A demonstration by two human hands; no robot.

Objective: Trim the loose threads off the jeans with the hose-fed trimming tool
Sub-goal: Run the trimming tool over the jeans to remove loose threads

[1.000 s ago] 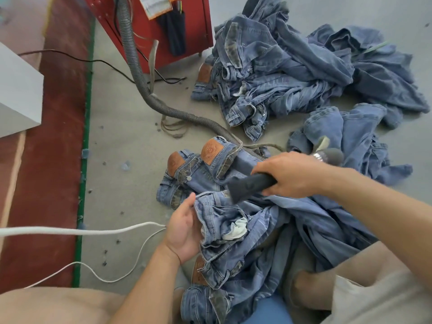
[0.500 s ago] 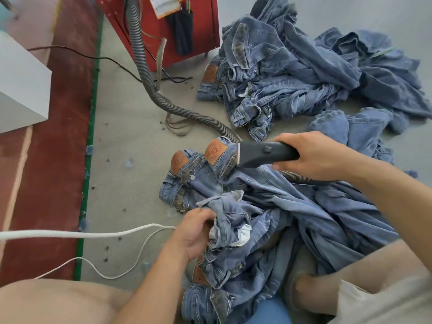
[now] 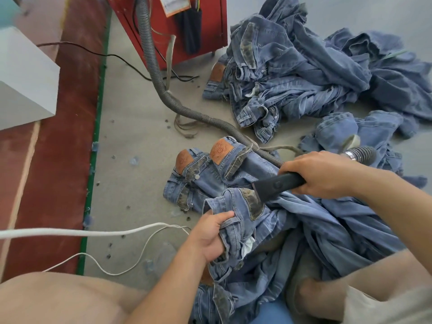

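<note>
Blue jeans (image 3: 304, 220) lie bunched across my lap and the floor. My left hand (image 3: 210, 235) grips their waistband at the near left edge. My right hand (image 3: 325, 174) grips the black trimming tool (image 3: 273, 187), whose blade end touches the jeans' waistband just above my left hand. A grey corrugated hose (image 3: 154, 73) runs from the red machine (image 3: 184, 26) across the floor, passes behind my right hand and meets the tool's rear end by my wrist.
Two folded jeans with brown leather patches (image 3: 198, 174) lie just beyond the worked pair. A large jeans heap (image 3: 315, 73) sits at the back right. White cords (image 3: 98, 232) cross the floor at left. A white box (image 3: 23, 76) stands far left.
My right hand has brought the tool down and nearer, from above the patched jeans onto the held waistband. My left hand has tightened on the waistband and pulled it up.
</note>
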